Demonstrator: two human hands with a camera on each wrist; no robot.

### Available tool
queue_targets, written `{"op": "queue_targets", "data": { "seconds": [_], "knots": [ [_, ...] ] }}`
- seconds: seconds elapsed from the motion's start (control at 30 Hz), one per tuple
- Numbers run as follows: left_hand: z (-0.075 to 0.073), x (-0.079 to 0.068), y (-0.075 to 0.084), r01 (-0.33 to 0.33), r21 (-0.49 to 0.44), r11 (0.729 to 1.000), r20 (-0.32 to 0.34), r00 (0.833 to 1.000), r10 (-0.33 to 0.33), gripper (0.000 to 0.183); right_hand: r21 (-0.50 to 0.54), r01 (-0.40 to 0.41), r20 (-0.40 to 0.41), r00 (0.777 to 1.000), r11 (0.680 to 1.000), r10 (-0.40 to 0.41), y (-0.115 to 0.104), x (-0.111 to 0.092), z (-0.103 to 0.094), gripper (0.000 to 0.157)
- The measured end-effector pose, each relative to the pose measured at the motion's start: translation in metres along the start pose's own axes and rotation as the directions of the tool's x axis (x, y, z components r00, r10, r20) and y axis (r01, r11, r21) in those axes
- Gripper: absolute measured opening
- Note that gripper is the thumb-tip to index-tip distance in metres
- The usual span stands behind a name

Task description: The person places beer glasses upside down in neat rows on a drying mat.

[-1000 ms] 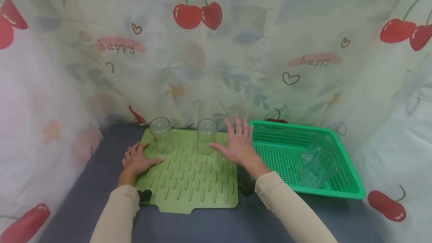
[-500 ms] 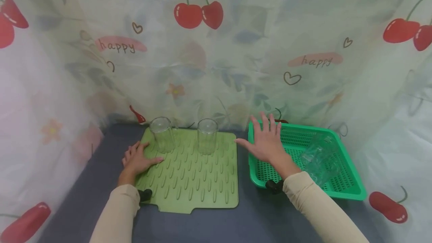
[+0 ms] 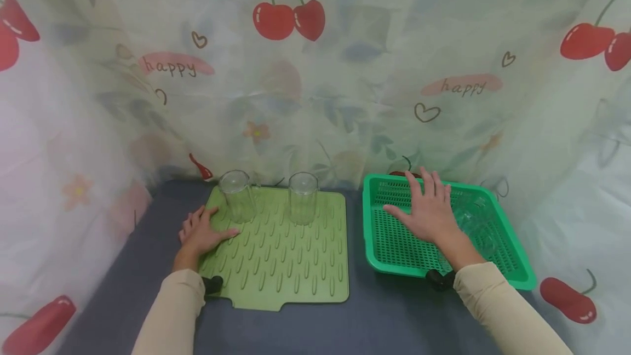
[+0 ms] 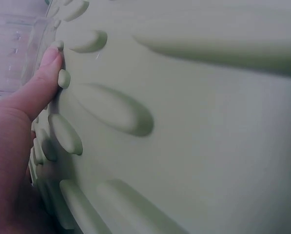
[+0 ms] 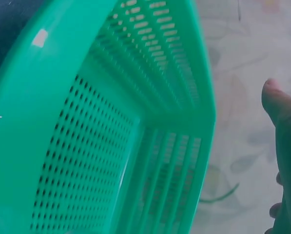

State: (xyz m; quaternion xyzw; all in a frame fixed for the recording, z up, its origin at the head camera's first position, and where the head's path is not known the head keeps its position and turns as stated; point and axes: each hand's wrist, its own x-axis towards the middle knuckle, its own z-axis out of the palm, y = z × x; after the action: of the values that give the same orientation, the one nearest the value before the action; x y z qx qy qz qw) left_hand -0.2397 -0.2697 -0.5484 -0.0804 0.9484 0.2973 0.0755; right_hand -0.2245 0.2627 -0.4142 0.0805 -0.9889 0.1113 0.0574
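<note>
My left hand [image 3: 201, 233] rests on the left edge of a green ridged draining mat [image 3: 276, 267], its thumb lying on the ridges. Two clear glass mugs, a left mug [image 3: 237, 197] and a right mug [image 3: 303, 199], stand along the mat's back. Above the green plastic basket [image 3: 372, 223] hovers my right hand [image 3: 430, 212], fingers spread and holding nothing. More clear glassware [image 3: 480, 226] lies in the basket's right side, partly hidden behind that hand. In the right wrist view, the thumb [image 5: 277, 105] is apart from the basket wall.
The mat and basket sit side by side on a dark grey tabletop [image 3: 365, 322]. Behind them hangs a cherry-patterned curtain [image 3: 315, 97], which also closes off both sides. A strip of table separates mat from basket.
My right hand has moved rightward, from beside the right mug to over the basket, fingers spread throughout. The left hand and both mugs on the mat have stayed put.
</note>
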Motion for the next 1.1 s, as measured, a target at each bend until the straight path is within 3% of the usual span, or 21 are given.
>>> {"op": "queue_targets", "data": {
  "seconds": [0.53,1.1],
  "knots": [
    [-0.001,-0.001,0.003,-0.001,-0.006,1.000,-0.016,1.000,0.000,0.109,0.011,-0.092,-0.010,0.996,0.996,0.092,0.059,-0.032,-0.004,0.100],
    [0.002,-0.002,0.000,-0.001,0.011,1.000,-0.019,1.000,0.002,0.112,-0.049,-0.118,0.070,0.990,0.992,0.121,0.068,-0.049,0.007,0.097]
  ]
}}
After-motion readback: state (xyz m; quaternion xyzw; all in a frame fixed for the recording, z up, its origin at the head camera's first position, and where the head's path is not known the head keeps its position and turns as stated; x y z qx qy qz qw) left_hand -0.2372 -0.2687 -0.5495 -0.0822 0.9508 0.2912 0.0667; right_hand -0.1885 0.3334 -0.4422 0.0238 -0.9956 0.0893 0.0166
